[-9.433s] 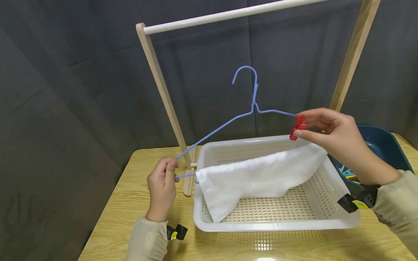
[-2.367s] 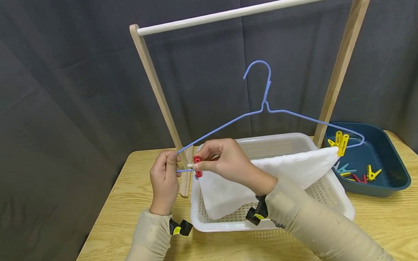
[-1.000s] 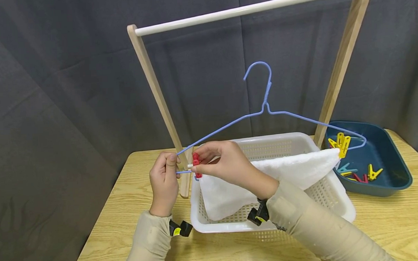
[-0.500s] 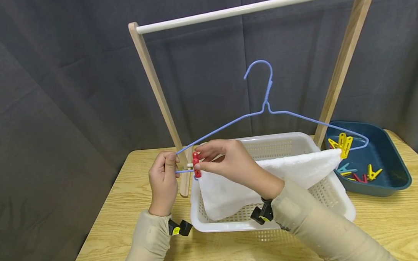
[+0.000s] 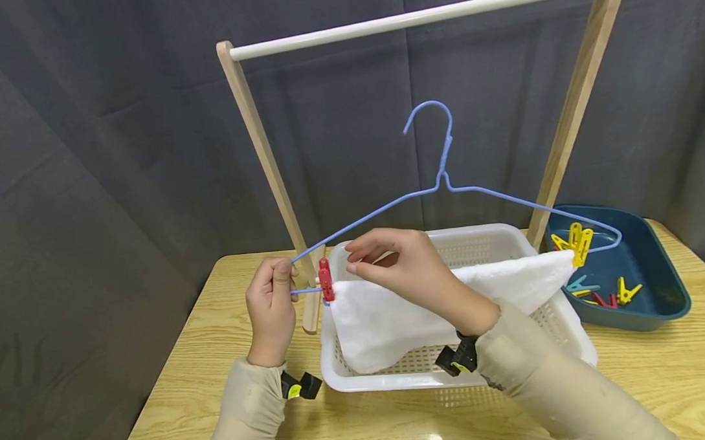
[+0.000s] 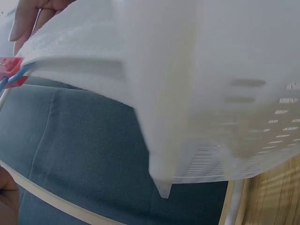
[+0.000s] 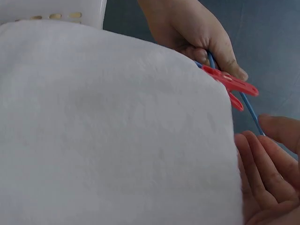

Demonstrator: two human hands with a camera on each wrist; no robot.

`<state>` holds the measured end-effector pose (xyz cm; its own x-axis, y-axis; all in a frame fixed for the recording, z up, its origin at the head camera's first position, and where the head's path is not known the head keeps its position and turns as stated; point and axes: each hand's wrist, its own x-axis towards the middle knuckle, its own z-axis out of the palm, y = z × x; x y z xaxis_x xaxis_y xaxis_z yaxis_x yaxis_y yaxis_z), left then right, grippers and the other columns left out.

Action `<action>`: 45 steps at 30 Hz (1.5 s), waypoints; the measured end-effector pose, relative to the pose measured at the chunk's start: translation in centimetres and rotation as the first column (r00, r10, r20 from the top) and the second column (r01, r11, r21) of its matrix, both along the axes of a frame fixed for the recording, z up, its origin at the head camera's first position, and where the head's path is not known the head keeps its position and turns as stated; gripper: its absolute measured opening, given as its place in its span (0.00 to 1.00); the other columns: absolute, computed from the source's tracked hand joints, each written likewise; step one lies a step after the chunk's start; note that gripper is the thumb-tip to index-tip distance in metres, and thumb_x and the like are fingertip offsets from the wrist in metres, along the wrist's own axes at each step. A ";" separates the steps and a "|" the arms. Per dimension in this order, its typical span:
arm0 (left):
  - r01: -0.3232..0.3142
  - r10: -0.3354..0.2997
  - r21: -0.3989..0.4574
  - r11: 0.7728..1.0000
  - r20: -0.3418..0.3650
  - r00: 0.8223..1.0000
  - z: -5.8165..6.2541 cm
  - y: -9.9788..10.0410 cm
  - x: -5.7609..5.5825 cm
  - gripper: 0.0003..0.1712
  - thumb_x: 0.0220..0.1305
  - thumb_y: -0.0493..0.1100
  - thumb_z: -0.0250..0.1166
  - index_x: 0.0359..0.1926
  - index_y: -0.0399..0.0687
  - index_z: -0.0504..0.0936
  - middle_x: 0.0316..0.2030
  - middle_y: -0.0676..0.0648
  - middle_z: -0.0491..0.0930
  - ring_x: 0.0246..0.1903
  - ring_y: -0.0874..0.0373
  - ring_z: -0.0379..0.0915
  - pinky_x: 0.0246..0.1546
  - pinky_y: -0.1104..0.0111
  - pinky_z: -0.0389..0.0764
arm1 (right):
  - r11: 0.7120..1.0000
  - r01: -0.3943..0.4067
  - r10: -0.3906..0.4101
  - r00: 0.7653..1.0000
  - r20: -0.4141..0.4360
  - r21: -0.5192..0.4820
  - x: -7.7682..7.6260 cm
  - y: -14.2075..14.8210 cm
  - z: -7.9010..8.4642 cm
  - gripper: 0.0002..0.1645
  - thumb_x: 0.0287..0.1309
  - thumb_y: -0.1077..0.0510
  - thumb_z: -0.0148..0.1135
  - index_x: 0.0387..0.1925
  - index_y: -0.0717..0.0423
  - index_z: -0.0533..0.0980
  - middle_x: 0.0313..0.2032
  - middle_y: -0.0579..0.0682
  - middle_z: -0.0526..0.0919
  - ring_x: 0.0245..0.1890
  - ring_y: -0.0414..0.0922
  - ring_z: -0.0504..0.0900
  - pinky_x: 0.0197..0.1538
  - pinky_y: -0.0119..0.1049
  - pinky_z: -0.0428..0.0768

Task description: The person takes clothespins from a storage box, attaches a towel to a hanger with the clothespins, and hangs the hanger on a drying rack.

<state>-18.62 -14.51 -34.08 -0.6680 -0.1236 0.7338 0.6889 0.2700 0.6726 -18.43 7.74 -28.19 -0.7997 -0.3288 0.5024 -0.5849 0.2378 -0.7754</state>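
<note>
In the head view my left hand (image 5: 271,307) grips the left end of a blue wire clothes hanger (image 5: 368,214). A white towel (image 5: 370,329) is draped over its bottom bar, above and partly inside the basket. A red clothespin (image 5: 326,280) clips the towel's left corner to the bar; the right wrist view shows this clothespin (image 7: 229,84) beside my left thumb. Yellow clothespin (image 5: 581,246) fastens the towel's right corner. My right hand (image 5: 415,269) hovers just right of the red clothespin, fingers loosely bent, with nothing in them.
Beneath the towel stands a white perforated basket (image 5: 451,379). A dark blue basin (image 5: 653,316) at the right holds several clothespins (image 5: 626,291). Behind rises a wooden rack with a white rod (image 5: 410,22). Everything stands on a wooden table (image 5: 200,361).
Since 9.4 seconds ago, a yellow clothespin appears on the towel's right corner. The red clothespin, pinched by my right hand half a second ago, is let go on the left corner; that hand moved right.
</note>
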 end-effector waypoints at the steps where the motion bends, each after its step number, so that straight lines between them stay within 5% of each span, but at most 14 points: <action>1: -0.001 0.001 0.000 1.000 -0.002 1.000 0.0 0.0 0.0 0.21 0.79 0.43 0.53 0.31 0.30 0.75 0.19 0.38 0.67 0.18 0.67 0.64 0.21 0.79 0.69 | 1.000 0.007 -0.007 1.000 -0.007 -0.004 0.0 0.2 0.1 0.11 0.55 0.66 0.74 0.42 0.57 0.86 0.35 0.45 0.89 0.34 0.39 0.86 0.38 0.38 0.86; 14: -0.005 0.005 0.005 1.000 0.000 1.000 -0.3 -0.3 0.0 0.21 0.79 0.42 0.53 0.31 0.29 0.75 0.19 0.38 0.67 0.17 0.62 0.64 0.19 0.75 0.70 | 0.992 0.124 -0.124 0.972 -0.198 -0.014 0.3 2.8 1.4 0.10 0.54 0.69 0.74 0.40 0.61 0.86 0.36 0.49 0.90 0.35 0.41 0.87 0.40 0.32 0.86; 23: 0.003 -0.003 0.018 1.000 -0.005 1.000 -0.5 -0.4 0.1 0.20 0.79 0.41 0.53 0.31 0.28 0.75 0.19 0.38 0.67 0.17 0.62 0.64 0.19 0.78 0.69 | 0.958 0.288 -0.247 0.821 -0.514 -0.001 0.3 4.3 1.5 0.14 0.50 0.69 0.77 0.40 0.63 0.85 0.38 0.53 0.88 0.39 0.48 0.85 0.46 0.29 0.82; 37: -0.003 0.003 0.024 1.000 0.013 1.000 -0.7 -0.6 0.2 0.20 0.79 0.41 0.53 0.32 0.28 0.74 0.20 0.37 0.67 0.18 0.67 0.63 0.20 0.80 0.69 | 0.905 0.423 -0.390 0.778 -0.493 -0.047 0.8 6.2 2.5 0.17 0.48 0.72 0.77 0.43 0.63 0.86 0.41 0.54 0.87 0.45 0.49 0.83 0.51 0.28 0.75; 45: -0.005 0.004 0.042 0.999 0.018 1.000 -1.0 -0.8 0.3 0.19 0.79 0.40 0.54 0.31 0.29 0.75 0.23 0.55 0.70 0.19 0.67 0.64 0.21 0.80 0.70 | 0.868 0.489 -0.463 0.737 -0.492 -0.084 0.5 6.9 2.7 0.15 0.50 0.71 0.76 0.42 0.64 0.86 0.42 0.56 0.87 0.47 0.52 0.81 0.52 0.31 0.73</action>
